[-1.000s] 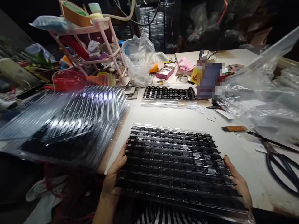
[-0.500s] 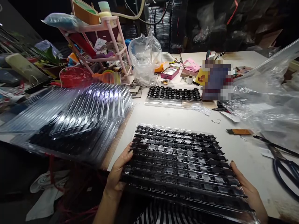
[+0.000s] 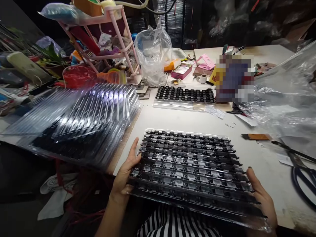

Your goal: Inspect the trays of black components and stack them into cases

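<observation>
A clear plastic tray (image 3: 195, 164), filled with rows of small black parts, is held in front of my body, tilted with its near edge over my lap. My left hand (image 3: 125, 171) grips its left edge, thumb on top and the other fingers partly hidden beneath. At the right edge, my right hand (image 3: 263, 196) is closed on the same tray, its fingers mostly out of sight below. Farther back on the table, another clear tray (image 3: 185, 106) carries a smaller group of black parts (image 3: 185, 94).
Clear ribbed trays (image 3: 98, 105) are piled at left. Behind them stands a pink rack (image 3: 116, 29) beside a clear plastic bag (image 3: 154, 56). Large scissors (image 3: 300, 174), an orange-handled blade (image 3: 256, 136) and plastic sheeting (image 3: 283, 98) lie at right on the white table (image 3: 128, 144).
The tray has tilted slightly in my two hands, and my left index finger has lifted along its edge. The view has shifted a little. Both hands keep their hold.
</observation>
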Demonstrator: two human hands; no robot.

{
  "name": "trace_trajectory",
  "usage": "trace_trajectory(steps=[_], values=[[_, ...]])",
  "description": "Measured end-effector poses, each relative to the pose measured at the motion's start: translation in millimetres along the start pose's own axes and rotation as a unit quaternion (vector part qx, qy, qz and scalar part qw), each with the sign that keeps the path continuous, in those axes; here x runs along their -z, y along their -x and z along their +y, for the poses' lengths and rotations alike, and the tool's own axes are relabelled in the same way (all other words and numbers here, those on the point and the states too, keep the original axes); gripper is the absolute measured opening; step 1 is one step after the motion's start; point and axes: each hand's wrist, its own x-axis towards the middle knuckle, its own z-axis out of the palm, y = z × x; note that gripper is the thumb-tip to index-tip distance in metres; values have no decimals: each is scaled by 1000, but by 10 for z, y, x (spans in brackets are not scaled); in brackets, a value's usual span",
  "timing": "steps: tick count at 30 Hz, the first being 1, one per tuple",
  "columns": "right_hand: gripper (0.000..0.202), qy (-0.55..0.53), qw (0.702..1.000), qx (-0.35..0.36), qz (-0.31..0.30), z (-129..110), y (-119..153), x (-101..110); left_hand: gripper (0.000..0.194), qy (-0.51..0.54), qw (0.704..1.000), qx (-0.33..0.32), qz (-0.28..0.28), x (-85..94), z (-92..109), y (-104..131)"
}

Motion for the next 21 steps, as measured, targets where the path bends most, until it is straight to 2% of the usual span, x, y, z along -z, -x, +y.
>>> trace_trajectory(steps=[4,9,15,21], values=[[19,0,1000,-7,19,-14,27,4,69,-16,1000,-8,3,-57,4,12],[15,4,998,35,51,1,-4,122,60,-24,1000,0,-11,-67,8,5],[16,42,998,36,4,-3,5,-17,63,3,1000,8,-14,-77,3,24],[22,25,1000,5,-19,15,48,-117,68,-18,1000,-24,4,-67,-35,40]])
